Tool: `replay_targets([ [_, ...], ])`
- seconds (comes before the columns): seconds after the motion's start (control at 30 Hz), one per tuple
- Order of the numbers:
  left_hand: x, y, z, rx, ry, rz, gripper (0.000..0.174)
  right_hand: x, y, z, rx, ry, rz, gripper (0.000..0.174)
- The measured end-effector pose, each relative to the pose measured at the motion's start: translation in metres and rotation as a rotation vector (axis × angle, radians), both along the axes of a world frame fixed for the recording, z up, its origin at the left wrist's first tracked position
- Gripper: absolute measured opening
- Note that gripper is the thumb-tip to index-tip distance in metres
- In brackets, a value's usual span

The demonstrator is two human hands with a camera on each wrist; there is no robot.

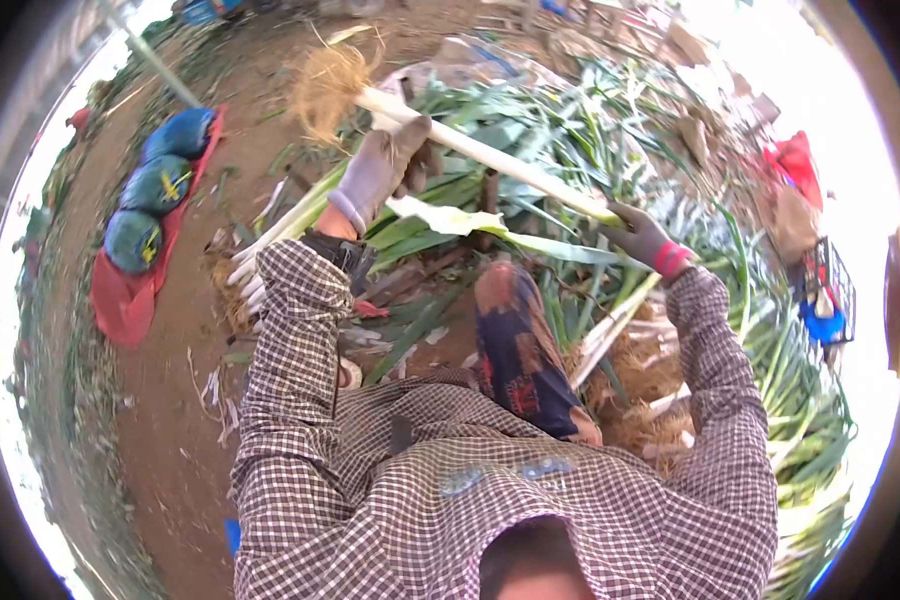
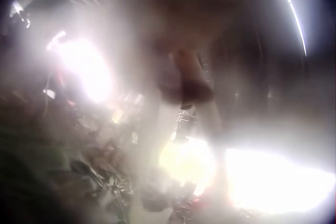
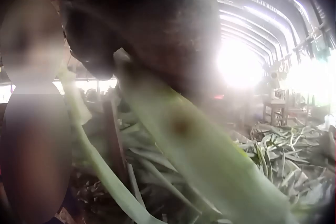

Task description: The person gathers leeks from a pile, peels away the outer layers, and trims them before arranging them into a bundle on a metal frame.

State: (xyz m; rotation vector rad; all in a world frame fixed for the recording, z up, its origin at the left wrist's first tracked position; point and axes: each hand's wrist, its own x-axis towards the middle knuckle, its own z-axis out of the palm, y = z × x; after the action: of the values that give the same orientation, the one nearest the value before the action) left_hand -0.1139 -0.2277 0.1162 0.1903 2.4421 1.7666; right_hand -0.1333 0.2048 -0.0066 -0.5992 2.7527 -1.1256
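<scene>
A long leek (image 1: 510, 172) with a white stalk slants across in front of the person, its tangled brown roots (image 1: 332, 85) at the upper left. My gloved left hand (image 1: 375, 172) is at the stalk just below the roots, fingers curled, a fingertip overlapping the stalk. In the dark glove, my right hand (image 1: 642, 238) grips the leek's green end. A pale loose leaf (image 1: 450, 218) hangs below the stalk, stretching toward the right hand. The right wrist view shows a broad green leaf (image 3: 194, 140) running out from under that hand. Strong glare and blur fill the left wrist view.
Piled green leek leaves (image 1: 530, 120) lie ahead. Several white leek stalks (image 1: 260, 255) lie at left, rooty bundles (image 1: 640, 370) by the right knee. Wrapped green bundles (image 1: 156, 185) rest on a red sheet (image 1: 125, 300). A dark crate (image 1: 832, 290) stands far right.
</scene>
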Motion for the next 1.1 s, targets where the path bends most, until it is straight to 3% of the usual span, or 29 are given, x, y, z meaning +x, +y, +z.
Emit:
replay_targets([
  [0.1,0.025,-0.038,-0.009,0.353,-0.119,0.310,0.036,-0.011,0.013,0.004,-0.007,-0.125,0.019,0.034],
  [0.13,0.028,-0.068,-0.023,0.543,-0.079,0.295,0.035,-0.011,0.017,0.006,-0.015,-0.108,0.030,0.035],
  [0.2,0.058,-0.102,-0.039,0.517,-0.087,0.306,0.034,-0.019,0.023,0.009,-0.021,-0.171,0.003,0.038],
  [0.27,0.085,-0.099,-0.062,-0.092,-0.434,0.164,0.037,-0.024,0.025,0.009,-0.015,-0.164,-0.042,0.039],
  [0.33,0.112,-0.089,-0.094,-0.528,-0.557,-0.410,0.046,-0.035,0.013,0.010,0.058,-0.005,-0.038,0.030],
  [0.4,0.131,-0.084,-0.137,-1.104,-0.091,-0.460,0.053,-0.041,-0.019,0.034,0.135,0.040,0.035,0.025],
  [0.47,0.113,-0.076,-0.094,-0.628,-0.080,-0.058,0.047,-0.034,-0.064,0.065,0.280,0.266,0.121,0.022],
  [0.5,0.104,-0.081,-0.096,-0.494,0.160,0.201,0.039,-0.033,-0.080,0.073,0.334,0.396,0.168,0.022],
  [0.57,0.097,-0.088,-0.053,-0.731,0.776,0.587,0.041,-0.028,-0.110,0.087,0.357,0.531,0.230,0.023],
  [0.6,0.095,-0.101,-0.024,-0.957,0.981,0.576,0.055,-0.024,-0.122,0.093,0.377,0.582,0.266,0.024],
  [0.63,0.091,-0.119,-0.012,-1.140,1.072,0.553,0.047,-0.022,-0.133,0.099,0.397,0.631,0.300,0.024],
  [0.73,0.075,-0.191,-0.032,-0.857,-0.049,-0.032,0.037,-0.023,-0.157,0.106,0.433,0.668,0.354,0.027],
  [0.8,0.087,-0.211,-0.034,-0.707,-0.191,-0.100,0.029,-0.031,-0.162,0.104,0.444,0.653,0.371,0.027],
  [0.87,0.104,-0.228,-0.042,-0.675,0.070,-0.079,0.035,-0.034,-0.169,0.099,0.355,0.620,0.380,0.027],
  [0.93,0.113,-0.230,-0.040,-0.933,0.615,0.066,0.028,-0.042,-0.176,0.093,0.291,0.471,0.389,0.026],
  [1.0,0.105,-0.242,-0.023,-0.921,0.307,0.011,0.025,-0.047,-0.186,0.089,0.135,-0.034,0.251,0.027],
  [1.03,0.102,-0.250,-0.015,-0.914,0.152,-0.013,0.023,-0.048,-0.194,0.093,0.146,-0.145,0.283,0.028],
  [1.1,0.101,-0.266,-0.003,-0.831,0.117,0.009,0.021,-0.053,-0.204,0.095,0.167,-0.142,0.371,0.029],
])
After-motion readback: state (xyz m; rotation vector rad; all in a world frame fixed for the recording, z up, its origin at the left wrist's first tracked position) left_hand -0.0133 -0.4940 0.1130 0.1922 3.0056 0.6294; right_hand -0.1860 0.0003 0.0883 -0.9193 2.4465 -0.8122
